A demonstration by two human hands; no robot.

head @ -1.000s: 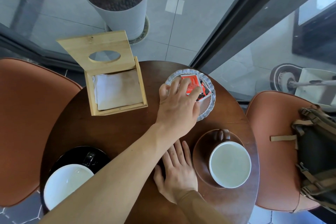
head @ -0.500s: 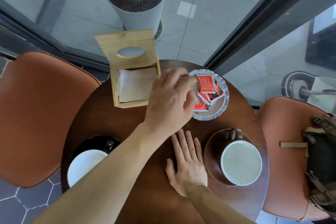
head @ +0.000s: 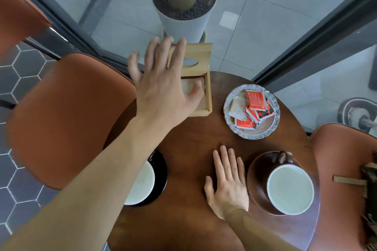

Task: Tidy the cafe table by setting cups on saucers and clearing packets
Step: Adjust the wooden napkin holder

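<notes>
My fingers on the left hand are spread apart and hold nothing; they are over the napkin box at the far edge of the counter, with the thumb over the napkins inside. I cannot tell whether the hand touches the box. The box lid stands raised at the far side.

My right hand lies flat, palm down, on the counter near its middle, fingers close together and straight, gripping nothing.

The packets, red ones and pale ones, lie piled in the dish near the far right edge of the counter, well apart from both hands.

The brown cup sits on the brown saucer at the right edge, just beside my right hand; its handle points to the far side. The white-lined cup sits on the black saucer at the left edge, partly hidden by my left forearm.

A chair stands at the left edge, and a second chair at the right edge carries a bag.
</notes>
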